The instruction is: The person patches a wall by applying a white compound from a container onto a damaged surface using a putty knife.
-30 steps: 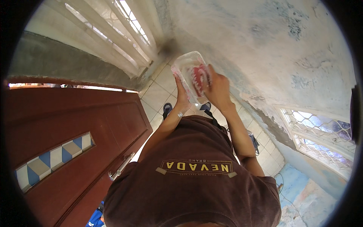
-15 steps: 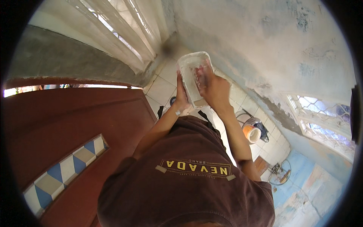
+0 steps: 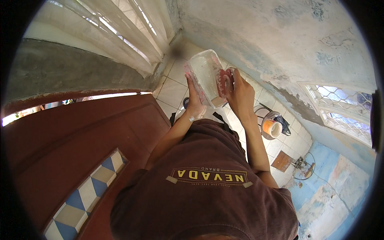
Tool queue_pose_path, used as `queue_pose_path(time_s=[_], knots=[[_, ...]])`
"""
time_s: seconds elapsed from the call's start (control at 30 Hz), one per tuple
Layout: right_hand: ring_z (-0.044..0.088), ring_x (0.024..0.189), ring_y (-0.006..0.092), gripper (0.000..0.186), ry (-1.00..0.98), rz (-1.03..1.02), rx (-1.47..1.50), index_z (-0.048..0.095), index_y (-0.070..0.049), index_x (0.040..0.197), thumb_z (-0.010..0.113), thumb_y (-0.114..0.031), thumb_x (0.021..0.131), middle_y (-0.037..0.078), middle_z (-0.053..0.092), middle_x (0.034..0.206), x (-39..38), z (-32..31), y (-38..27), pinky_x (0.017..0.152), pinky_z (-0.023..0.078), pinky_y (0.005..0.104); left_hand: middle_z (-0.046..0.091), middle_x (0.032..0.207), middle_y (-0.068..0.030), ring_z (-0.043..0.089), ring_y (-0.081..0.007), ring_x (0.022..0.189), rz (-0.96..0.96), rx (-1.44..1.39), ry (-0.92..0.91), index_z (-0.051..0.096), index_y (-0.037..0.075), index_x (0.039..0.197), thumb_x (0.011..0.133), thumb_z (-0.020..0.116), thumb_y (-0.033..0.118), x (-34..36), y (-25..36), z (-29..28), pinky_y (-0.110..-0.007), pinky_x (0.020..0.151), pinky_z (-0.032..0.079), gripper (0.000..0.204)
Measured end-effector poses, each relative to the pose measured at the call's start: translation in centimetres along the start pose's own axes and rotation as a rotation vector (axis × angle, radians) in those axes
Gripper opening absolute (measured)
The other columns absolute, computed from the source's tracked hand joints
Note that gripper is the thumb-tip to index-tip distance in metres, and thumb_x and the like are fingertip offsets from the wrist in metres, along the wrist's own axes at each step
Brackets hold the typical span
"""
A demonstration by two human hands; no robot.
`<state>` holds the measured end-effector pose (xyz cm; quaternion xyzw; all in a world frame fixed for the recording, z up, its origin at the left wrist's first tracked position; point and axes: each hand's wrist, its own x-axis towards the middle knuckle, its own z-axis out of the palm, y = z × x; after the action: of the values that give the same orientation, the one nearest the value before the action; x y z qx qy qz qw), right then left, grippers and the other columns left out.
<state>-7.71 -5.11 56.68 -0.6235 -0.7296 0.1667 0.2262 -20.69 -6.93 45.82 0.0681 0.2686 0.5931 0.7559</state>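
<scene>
Tub and red tool, right up against each other

Left hand has the tub gripped along its left side, though most of those fingers are tucked out of sight. Right hand is closed around the red tool, which sits at the tub's right edge. So yeah, the tub's between the two hands. Can't tell if the tool's touching the rim. Whitish smears on both.

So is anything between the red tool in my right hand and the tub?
Nothing visible: your right hand holds the red tool at the right side of the tub, opposite your left hand.
</scene>
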Motion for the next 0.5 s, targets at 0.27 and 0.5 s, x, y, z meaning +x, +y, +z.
queue_pose_path(time_s=[0.27,0.5], knots=[[0.063,0.079,0.0414,0.020,-0.216,-0.051,-0.102,0.052,-0.001,0.102,0.059,-0.013,0.088,0.023,0.061,0.094,-0.3,3.2,0.9,0.064,0.051,0.0492,0.038,0.147,-0.0111,0.041,-0.0271,0.133,0.015,0.053,-0.070,0.025,0.014,0.150,0.093,0.022,0.072,0.8,-0.4,-2.1,-0.042,0.111,0.035,0.081],[0.060,0.080,0.0451,0.019,-0.168,-0.193,0.178,0.051,0.002,0.101,0.058,-0.008,0.087,0.026,0.060,0.087,0.7,1.5,-0.1,0.066,0.047,0.0500,0.038,0.147,-0.0107,0.040,-0.0269,0.134,-0.005,-0.002,-0.057,0.025,0.013,0.150,0.091,0.023,0.074,0.4,1.1,-1.4,-0.042,0.112,0.034,0.084]])
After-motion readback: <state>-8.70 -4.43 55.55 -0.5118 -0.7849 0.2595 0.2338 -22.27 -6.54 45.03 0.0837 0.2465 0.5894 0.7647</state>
